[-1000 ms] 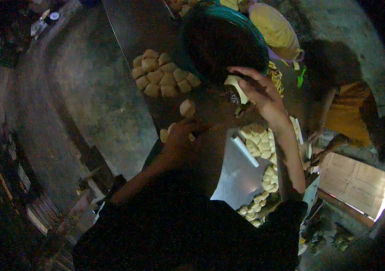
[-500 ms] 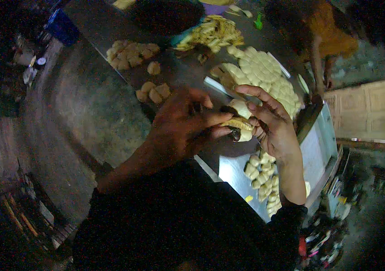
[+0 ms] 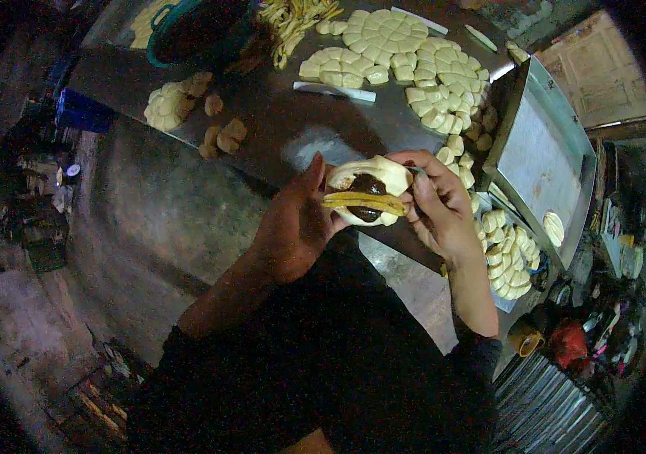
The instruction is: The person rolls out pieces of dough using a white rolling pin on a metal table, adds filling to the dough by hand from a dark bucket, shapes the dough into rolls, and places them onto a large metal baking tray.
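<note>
Between my hands is a flattened piece of pale dough (image 3: 392, 172), tilted so its filled face shows. A dark brown, glossy filling (image 3: 369, 184) is spread over its middle, and a long yellow strip (image 3: 364, 201), like a slice of banana, lies across it. My left hand (image 3: 289, 231) supports the dough's left edge with the thumb up; its other fingers are partly hidden beneath. My right hand (image 3: 448, 208) grips the right edge, thumb and fingers closed near the strip's end. Both hold it above the table's near edge.
Many dough pieces (image 3: 385, 36) cover the far right of the dark table (image 3: 262, 129). A flat white bar (image 3: 334, 91) lies before them. Farther back are yellow strips (image 3: 292, 23) and a green-rimmed basin (image 3: 158, 47). A metal tray (image 3: 538, 163) holding one shaped dough piece (image 3: 554, 228) stands right.
The filled dough, mostly covered by my fingers before, now lies opened out between my hands with its filling and strip visible. My left thumb has lifted off the strip. The view has shifted.
</note>
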`<move>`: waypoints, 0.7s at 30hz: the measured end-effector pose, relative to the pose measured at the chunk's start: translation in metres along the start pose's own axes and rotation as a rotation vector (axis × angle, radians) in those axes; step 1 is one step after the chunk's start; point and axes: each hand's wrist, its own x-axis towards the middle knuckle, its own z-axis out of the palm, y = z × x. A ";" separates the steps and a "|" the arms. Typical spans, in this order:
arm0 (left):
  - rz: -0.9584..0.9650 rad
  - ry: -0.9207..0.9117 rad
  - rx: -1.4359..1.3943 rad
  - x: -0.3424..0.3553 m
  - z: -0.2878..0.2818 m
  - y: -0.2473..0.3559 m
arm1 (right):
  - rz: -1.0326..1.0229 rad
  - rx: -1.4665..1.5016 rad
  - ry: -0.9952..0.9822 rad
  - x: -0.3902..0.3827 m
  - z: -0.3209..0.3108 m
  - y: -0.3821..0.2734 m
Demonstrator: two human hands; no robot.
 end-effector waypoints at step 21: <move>0.409 -0.394 0.475 0.061 -0.015 0.112 | -0.594 -1.250 0.211 0.050 0.066 -0.075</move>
